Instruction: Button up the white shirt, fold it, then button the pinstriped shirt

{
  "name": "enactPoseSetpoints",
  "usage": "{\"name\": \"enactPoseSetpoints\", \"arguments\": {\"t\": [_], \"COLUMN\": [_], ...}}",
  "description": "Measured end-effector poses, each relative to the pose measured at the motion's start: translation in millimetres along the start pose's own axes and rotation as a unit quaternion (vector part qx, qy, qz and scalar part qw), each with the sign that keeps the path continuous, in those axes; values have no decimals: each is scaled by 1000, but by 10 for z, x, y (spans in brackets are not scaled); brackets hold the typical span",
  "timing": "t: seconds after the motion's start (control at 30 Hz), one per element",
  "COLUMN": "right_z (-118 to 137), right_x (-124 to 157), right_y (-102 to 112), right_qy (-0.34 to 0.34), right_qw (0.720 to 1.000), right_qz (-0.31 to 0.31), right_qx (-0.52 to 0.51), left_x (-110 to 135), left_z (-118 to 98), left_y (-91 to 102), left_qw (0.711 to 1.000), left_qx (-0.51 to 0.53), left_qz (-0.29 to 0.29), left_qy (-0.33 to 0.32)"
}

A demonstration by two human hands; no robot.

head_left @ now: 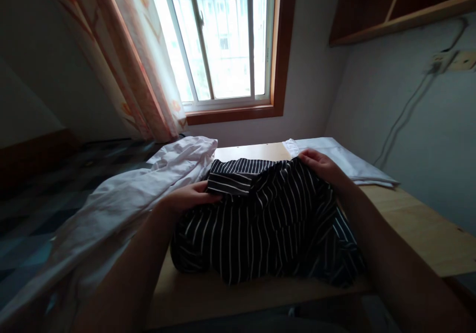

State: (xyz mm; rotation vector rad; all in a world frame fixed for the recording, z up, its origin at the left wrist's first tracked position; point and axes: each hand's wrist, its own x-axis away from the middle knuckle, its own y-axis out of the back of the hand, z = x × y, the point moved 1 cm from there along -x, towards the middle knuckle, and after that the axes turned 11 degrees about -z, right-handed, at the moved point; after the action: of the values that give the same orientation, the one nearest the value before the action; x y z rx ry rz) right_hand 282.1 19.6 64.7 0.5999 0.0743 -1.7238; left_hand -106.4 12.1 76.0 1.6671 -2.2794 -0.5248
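A black garment with thin white stripes point(267, 224) lies bunched on a light wooden table point(420, 224). My left hand point(189, 196) grips its folded upper left edge, thumb on top and fingers tucked under the cloth. My right hand point(322, 167) holds the garment's upper right corner, fingers curled over the fabric. Both forearms reach in from the bottom of the view.
A crumpled white cloth point(122, 199) drapes off the table's left side. A folded pale sheet point(345, 162) lies at the back right. Behind stand a window point(223, 40) with a patterned curtain point(145, 75), a wall socket with a cable point(442, 60), and a wooden shelf point(401, 11).
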Motion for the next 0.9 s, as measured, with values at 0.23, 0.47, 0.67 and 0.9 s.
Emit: {"name": "enactPoseSetpoints", "arguments": {"t": [0.23,0.47,0.67,0.9], "right_z": [-252,-74,-445,-526], "right_x": [59,343,381,282], "right_y": [-284,-1022,-1376,-1297], "right_qy": [128,283,225,143], "right_qw": [944,937,953,977], "right_qz": [31,98,110,89], "right_qx": [302,182,171,129], "left_x": [-233,-338,-539,-536], "left_z": [31,165,510,478], "left_y": [-353,-992,-1003,-997], "left_qw": [886,857,903,931], "left_qx": [-374,-347,-273,-198], "left_qz": [-218,-195,-177,-153], "left_qy": [-168,-326,-280,-265]}}
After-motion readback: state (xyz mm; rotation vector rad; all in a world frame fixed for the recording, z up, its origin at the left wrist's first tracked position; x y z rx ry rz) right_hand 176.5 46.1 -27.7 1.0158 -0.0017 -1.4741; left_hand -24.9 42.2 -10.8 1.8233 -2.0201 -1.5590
